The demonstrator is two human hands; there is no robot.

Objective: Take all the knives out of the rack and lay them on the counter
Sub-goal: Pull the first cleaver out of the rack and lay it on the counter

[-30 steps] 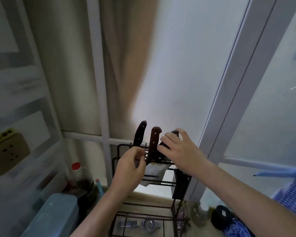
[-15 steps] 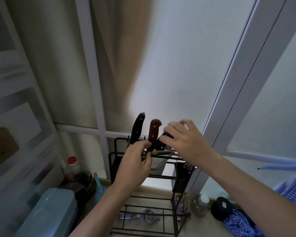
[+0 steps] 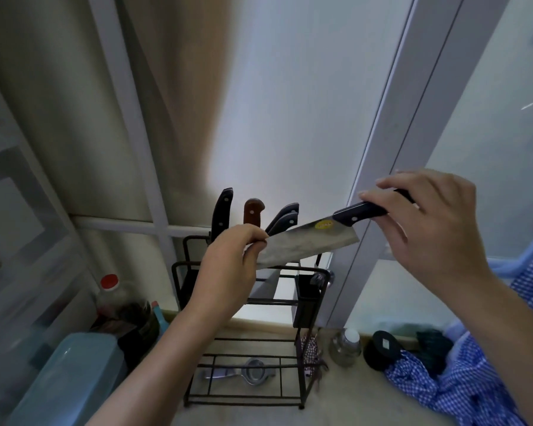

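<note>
A black wire rack (image 3: 179, 281) stands on the counter against the window. Three handles stick up from it: a black one (image 3: 221, 210), a brown wooden one (image 3: 253, 214) and a dark pair (image 3: 285, 221) leaning right. A broad cleaver (image 3: 308, 245) with a yellow sticker is out of the rack, held level above it. My right hand (image 3: 425, 222) grips its black handle. My left hand (image 3: 228, 272) pinches the blade's far end between thumb and fingers.
A red-capped bottle (image 3: 110, 295) and a light blue plastic lid (image 3: 71, 373) sit left of the rack. A metal strainer (image 3: 253, 370) lies on the rack's bottom shelf. A small jar (image 3: 346, 345), a black round object (image 3: 382, 348) and blue checked cloth (image 3: 437, 385) are at right.
My right hand has pulled the cleaver up and out of the rack and swung it to the right. My left hand moved from the rack's top onto the blade.
</note>
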